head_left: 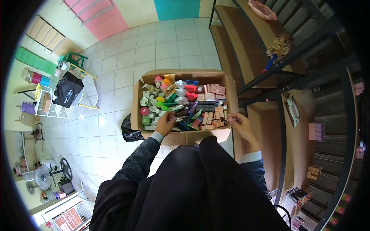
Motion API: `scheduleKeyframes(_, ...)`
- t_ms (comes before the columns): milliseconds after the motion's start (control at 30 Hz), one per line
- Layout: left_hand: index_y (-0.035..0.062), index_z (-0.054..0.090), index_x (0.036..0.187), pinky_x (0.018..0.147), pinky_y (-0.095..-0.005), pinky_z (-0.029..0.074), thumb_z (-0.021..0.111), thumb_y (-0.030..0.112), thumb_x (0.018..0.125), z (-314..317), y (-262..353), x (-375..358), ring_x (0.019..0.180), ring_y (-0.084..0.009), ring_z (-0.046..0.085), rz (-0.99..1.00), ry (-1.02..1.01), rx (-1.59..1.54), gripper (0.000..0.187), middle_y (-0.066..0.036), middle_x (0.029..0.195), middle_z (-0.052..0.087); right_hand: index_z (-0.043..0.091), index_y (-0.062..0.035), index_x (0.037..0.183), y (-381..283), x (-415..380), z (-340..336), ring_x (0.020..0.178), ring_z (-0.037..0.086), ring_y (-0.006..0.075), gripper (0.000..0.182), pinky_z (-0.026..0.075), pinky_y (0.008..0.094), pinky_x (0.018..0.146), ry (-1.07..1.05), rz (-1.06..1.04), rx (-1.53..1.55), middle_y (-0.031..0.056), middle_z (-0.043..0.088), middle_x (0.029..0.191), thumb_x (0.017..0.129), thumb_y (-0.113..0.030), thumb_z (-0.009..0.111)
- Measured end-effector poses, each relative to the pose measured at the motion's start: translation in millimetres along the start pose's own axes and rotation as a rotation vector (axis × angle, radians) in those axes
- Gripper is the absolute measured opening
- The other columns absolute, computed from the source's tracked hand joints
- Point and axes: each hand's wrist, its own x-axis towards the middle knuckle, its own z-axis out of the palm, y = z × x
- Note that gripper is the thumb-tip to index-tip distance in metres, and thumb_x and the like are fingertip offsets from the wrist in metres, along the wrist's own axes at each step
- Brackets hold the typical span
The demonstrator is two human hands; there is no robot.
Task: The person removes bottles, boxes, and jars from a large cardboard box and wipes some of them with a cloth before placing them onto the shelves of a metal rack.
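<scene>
An open cardboard box stands on the white tiled floor in front of me, packed with small bottles, tubes and flat pink packets. My left hand reaches into the box's near left part, its fingers down among the green and white bottles; what it grips, if anything, I cannot tell. My right hand is at the box's near right corner, fingers closed on a small pink packet beside a row of similar packets.
Brown shelves on a dark metal frame rise at the right, holding a brush, a pink basket and small boxes. A black bag lies left of the box. A white rack, a fan and a green stool stand at far left.
</scene>
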Motion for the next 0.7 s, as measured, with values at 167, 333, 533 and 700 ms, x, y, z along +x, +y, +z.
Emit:
scheduleKeyframes(167,0.0030,0.054,0.102,0.072,-0.0298,0.045,0.059,0.013,0.076,-22.9,-35.7,44.6,0.079,-0.0182,0.058,-0.029,0.089,0.071,0.028,-0.009,0.084,0.062,0.059,-0.0019,0.097,40.8,55.4,40.9,0.084,0.054,0.0102,0.020,0.042,0.0225,0.074,-0.091,0.094,-0.051,0.0038,0.060,0.091,0.082,-0.015,0.059)
scheduleKeyframes(333,0.0031,0.056,0.097,0.073,-0.0322,0.046,0.061,0.011,0.074,-22.4,-44.4,85.6,0.080,-0.0233,0.060,-0.017,0.092,0.154,0.025,-0.012,0.085,0.062,0.060,-0.0029,0.096,45.6,73.2,56.4,0.084,0.056,0.0122,0.021,0.044,0.0251,0.076,-0.146,0.170,-0.213,0.0038,0.061,0.090,0.081,-0.018,0.060)
scheduleKeyframes(533,0.0017,0.056,0.096,0.073,-0.0327,0.047,0.062,0.010,0.073,-0.3,-57.7,138.4,0.082,-0.0257,0.060,0.038,0.029,0.251,0.026,-0.013,0.086,0.062,0.059,-0.0027,0.097,56.3,72.4,52.6,0.084,0.057,0.0129,0.022,0.044,0.0256,0.076,-0.128,0.215,-0.282,0.0042,0.062,0.090,0.081,-0.018,0.060)
scheduleKeyframes(700,0.0015,0.056,0.097,0.075,-0.0365,0.045,0.063,0.010,0.071,11.1,-64.9,151.1,0.085,-0.0305,0.058,-0.042,0.030,0.230,0.028,-0.017,0.089,0.060,0.060,-0.0037,0.097,73.2,61.9,43.3,0.082,0.054,0.0099,0.021,0.042,0.0233,0.074,-0.094,0.208,-0.216,0.0027,0.061,0.089,0.083,-0.019,0.059)
